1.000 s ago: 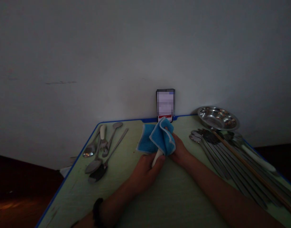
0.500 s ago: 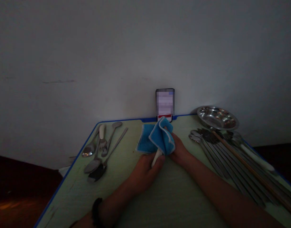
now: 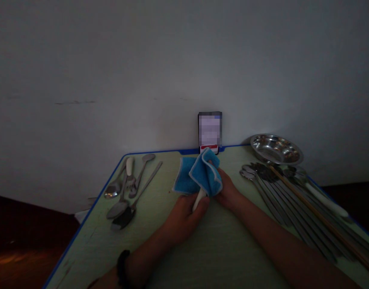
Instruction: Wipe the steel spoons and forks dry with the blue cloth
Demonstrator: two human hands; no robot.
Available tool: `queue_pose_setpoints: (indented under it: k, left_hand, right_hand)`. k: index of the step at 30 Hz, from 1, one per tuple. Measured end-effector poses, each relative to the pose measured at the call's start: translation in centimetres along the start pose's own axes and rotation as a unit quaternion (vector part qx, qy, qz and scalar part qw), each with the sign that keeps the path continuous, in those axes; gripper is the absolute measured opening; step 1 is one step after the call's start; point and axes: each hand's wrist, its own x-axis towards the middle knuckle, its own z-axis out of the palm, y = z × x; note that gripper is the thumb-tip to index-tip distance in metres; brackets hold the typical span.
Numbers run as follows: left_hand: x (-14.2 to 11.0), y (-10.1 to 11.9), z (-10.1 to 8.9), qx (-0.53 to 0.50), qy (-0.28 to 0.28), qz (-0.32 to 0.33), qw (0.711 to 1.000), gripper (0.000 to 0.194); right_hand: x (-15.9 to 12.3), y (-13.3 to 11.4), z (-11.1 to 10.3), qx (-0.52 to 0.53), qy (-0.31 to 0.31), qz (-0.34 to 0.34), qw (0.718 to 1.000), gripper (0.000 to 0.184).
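Mostly wall: a plain grey wall fills the upper half of the frame. Below it, a pale green wood-grain table with a blue edge.

Right of frame: a fan of long-handled steel utensils, with a thin brown wooden stick lying lengthwise over them. Left of frame: a looser cluster of steel spoons and a fork. Upper right of the table: a round shiny steel bowl.

Centre: a square blue cloth with white edging, folded, one flap spread leftward. The left hand, dark band on its wrist, comes from lower left; its fingers are closed around a short cream-white handle. The right hand is closed on the cloth's right side. Behind the cloth, a black-framed phone leans upright against the wall.

Key relation: the handle's long axis slants from lower left to upper right, out of the left grip and under the cloth. The left hand is nearer the handle's bare end; the right is up where the cloth covers the rest.

Hidden: the utensil's head, so its type cannot be told; most right fingers, behind folds. Phone screen blurred out. Fan's handle ends run off at right. Light dim.
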Motion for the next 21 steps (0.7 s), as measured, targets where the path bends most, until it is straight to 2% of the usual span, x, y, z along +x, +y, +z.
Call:
queue_pose_setpoints:
  k: [7, 16, 21]
  left_hand:
    - [0.04, 0.02, -0.04, -0.005, -0.007, -0.007, 1.0, 0.032]
    - [0.13, 0.33, -0.03, -0.006, -0.009, -0.051, 0.999, 0.035]
    - [0.13, 0.42, -0.07, -0.011, 0.0, -0.063, 0.998, 0.038]
  right_hand:
    - [-0.03, -0.05, 0.15, -0.003, 0.025, -0.003, 1.0, 0.027]
    - [-0.05, 0.12, 0.11, 0.007, 0.061, -0.018, 0.998, 0.027]
    - [0.09, 0.03, 0.22, 0.047, 0.095, -0.034, 0.994, 0.014]
